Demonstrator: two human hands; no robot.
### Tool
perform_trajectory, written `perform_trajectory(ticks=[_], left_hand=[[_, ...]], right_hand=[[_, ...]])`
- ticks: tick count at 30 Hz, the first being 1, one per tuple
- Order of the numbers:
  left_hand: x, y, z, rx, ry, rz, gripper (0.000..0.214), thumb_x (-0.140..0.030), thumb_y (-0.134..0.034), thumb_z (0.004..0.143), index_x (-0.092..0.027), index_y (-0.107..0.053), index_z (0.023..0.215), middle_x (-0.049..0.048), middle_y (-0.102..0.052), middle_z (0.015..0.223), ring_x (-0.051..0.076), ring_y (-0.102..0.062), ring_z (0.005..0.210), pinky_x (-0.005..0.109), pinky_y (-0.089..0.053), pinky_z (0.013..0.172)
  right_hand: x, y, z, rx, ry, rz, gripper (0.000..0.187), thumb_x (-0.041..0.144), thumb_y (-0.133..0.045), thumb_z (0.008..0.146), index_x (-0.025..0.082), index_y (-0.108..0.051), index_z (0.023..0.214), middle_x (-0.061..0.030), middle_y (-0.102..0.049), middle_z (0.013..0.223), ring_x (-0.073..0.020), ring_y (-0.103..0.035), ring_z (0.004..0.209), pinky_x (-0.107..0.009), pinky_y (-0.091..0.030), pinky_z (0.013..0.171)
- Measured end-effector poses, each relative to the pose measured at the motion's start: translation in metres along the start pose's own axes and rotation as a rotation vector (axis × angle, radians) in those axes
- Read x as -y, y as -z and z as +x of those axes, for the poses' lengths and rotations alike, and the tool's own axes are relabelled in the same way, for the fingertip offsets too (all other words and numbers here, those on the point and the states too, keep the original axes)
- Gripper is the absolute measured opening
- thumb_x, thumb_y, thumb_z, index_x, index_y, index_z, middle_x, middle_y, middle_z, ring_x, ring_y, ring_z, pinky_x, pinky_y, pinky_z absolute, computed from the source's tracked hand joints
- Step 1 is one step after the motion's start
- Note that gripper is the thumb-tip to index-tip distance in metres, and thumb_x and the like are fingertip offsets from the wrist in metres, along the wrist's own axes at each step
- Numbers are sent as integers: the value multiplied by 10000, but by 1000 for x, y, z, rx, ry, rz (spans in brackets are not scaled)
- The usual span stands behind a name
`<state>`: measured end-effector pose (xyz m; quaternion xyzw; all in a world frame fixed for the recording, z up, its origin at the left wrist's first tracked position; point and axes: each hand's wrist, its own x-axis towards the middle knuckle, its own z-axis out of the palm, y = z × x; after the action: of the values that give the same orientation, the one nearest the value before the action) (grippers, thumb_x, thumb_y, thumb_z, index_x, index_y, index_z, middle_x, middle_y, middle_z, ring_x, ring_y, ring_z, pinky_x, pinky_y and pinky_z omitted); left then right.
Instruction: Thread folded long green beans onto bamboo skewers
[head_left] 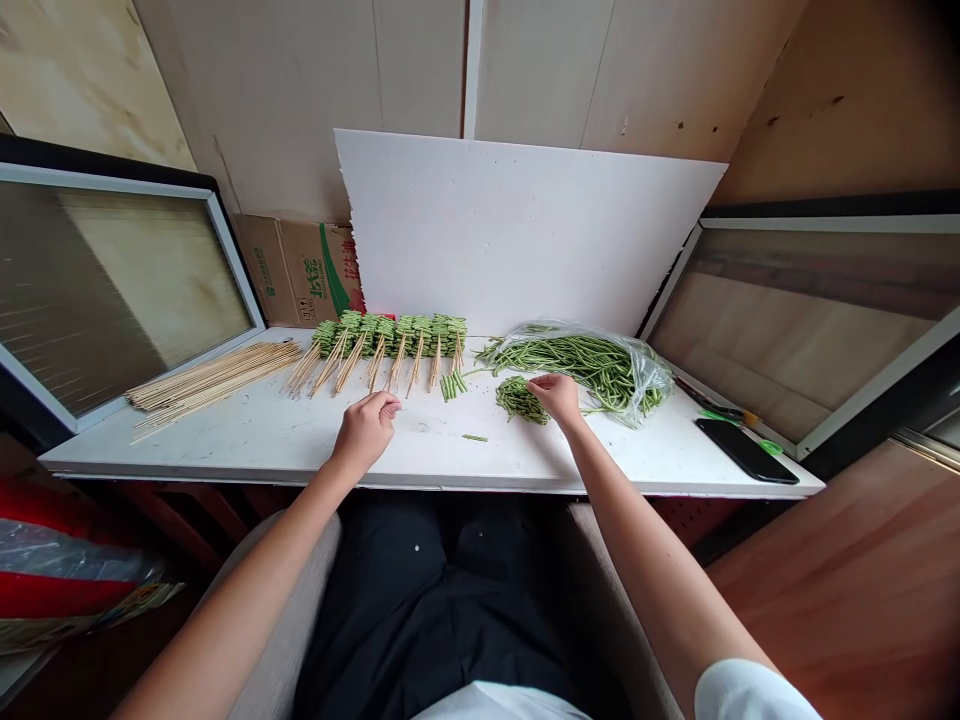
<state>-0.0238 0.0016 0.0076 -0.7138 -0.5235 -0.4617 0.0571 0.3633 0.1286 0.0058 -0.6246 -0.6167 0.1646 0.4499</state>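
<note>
My left hand [366, 432] is held over the front of the white table, its fingers curled together; whatever is in them, if anything, is hidden. My right hand [557, 396] reaches to the pile of cut green bean pieces [519, 400], fingertips pinched at the pile's right edge. Between my hands lie a small row of cut pieces [453, 386] and one single piece [475, 437]. Behind them stand stacked bean skewers [390, 338], their bare stick ends pointing toward me. Loose bamboo skewers [214, 377] lie in a bundle to the left.
Long green beans [577, 362] spill from a clear plastic bag [651, 380] at the right. A black phone [746, 450] lies near the right front corner. A white board [517, 235] leans at the back beside a cardboard box [296, 270]. Framed glass panels [142, 290] flank the table.
</note>
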Motion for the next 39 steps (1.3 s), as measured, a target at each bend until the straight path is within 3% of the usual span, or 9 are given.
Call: perform_trajectory(ticks=[9, 15, 18, 22, 26, 28, 31, 34, 39], left_hand=[[4, 2, 1, -14, -11, -8, 224, -185, -492, 940, -196, -710, 888, 63, -759, 820, 233, -723, 782, 327, -529, 743], [4, 2, 1, -6, -21, 5, 231, -183, -486, 941, -201, -707, 879, 56, -750, 799, 227, -711, 758, 324, -528, 736], [4, 2, 1, 0, -17, 2, 230, -180, -484, 938, -200, -707, 881, 61, -758, 818, 229, -719, 775, 324, -536, 748], [3, 2, 2, 6, -6, 1, 228, -195, -488, 944, -200, -710, 892, 66, -764, 834, 234, -724, 790, 328, -541, 758], [3, 3, 2, 11, 10, 8, 231, -201, -490, 943, -203, -714, 886, 68, -766, 830, 236, -723, 785, 329, -542, 756], [3, 3, 1, 13, 18, 9, 226, -200, -495, 938, -205, -715, 885, 66, -770, 832, 235, -725, 789, 325, -544, 755], [3, 3, 1, 14, 24, 12, 219, -210, -501, 937, -209, -715, 890, 59, -771, 816, 233, -730, 785, 318, -545, 752], [4, 4, 0, 8, 18, 7, 225, -209, -489, 938, -209, -711, 901, 57, -781, 831, 231, -742, 799, 311, -543, 747], [6, 5, 1, -16, 17, 18, 215, -232, -500, 928, -204, -711, 897, 55, -777, 805, 233, -744, 767, 313, -539, 730]], right_hand=[[-5, 10, -2, 60, 130, -376, 236, 272, -644, 894, 188, -832, 1009, -124, -812, 990, -301, -660, 1053, -358, -470, 918], [3, 3, -5, 114, 131, -499, 223, 302, -659, 916, 197, -845, 979, -143, -806, 926, -349, -586, 1147, -372, -439, 904], [9, 9, -8, 85, 140, -541, 258, 329, -650, 937, 190, -847, 1029, -167, -798, 1003, -375, -571, 1182, -405, -436, 916], [24, 10, -23, 70, 256, -392, 238, 305, -660, 938, 188, -842, 1038, -159, -795, 1041, -317, -660, 1034, -411, -462, 938], [41, -10, -57, 413, 457, -90, 185, 381, -728, 908, 245, -855, 903, -90, -808, 900, -265, -689, 812, -397, -504, 868], [49, -23, -74, 524, 467, -98, 135, 391, -806, 842, 267, -858, 856, -70, -791, 800, -276, -673, 811, -393, -499, 849], [60, -36, -90, 518, 490, -159, 36, 252, -815, 829, 259, -850, 825, -75, -775, 788, -292, -655, 882, -390, -472, 886], [71, -39, -94, 454, 495, -198, 87, 177, -785, 850, 237, -824, 800, -100, -770, 838, -304, -642, 944, -380, -456, 879], [77, -40, -98, 337, 281, 52, 113, 295, -712, 935, 217, -783, 974, -77, -778, 853, -227, -666, 775, -331, -469, 723]])
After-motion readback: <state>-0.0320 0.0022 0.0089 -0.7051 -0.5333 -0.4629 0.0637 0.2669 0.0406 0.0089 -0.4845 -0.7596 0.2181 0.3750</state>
